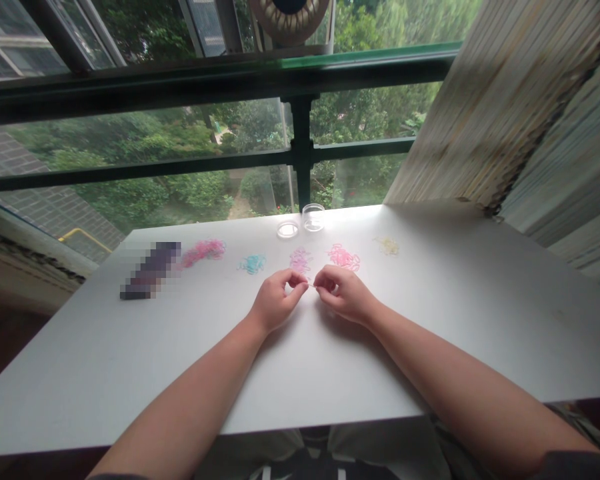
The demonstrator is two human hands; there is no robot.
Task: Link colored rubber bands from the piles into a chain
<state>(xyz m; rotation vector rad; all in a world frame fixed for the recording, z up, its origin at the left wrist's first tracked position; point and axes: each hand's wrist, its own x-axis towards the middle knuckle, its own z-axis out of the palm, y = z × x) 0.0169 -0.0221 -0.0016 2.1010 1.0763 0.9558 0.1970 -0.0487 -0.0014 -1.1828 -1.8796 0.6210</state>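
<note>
My left hand [279, 301] and my right hand [345, 293] meet over the middle of the white table. Each is closed in a pinch, fingertips almost touching. Stretched between them is a thin, pale little band [311, 285], too small to see in detail. Just beyond my fingers lies a pile of lilac rubber bands [300, 259], partly covered by my left hand. Behind my right hand is a pile of pink rubber bands [344, 256]. Farther left sits a turquoise pile [253, 264], and on the right a pale yellow pile [390, 247].
A larger mixed pink heap [203, 252] lies at the left, beside a blurred-out dark oblong object [151, 270]. At the back edge stand a clear round container [313, 219] and a clear round lid [287, 230]. Behind the table [290, 373] are a green window railing [303, 157] and a curtain [445, 113].
</note>
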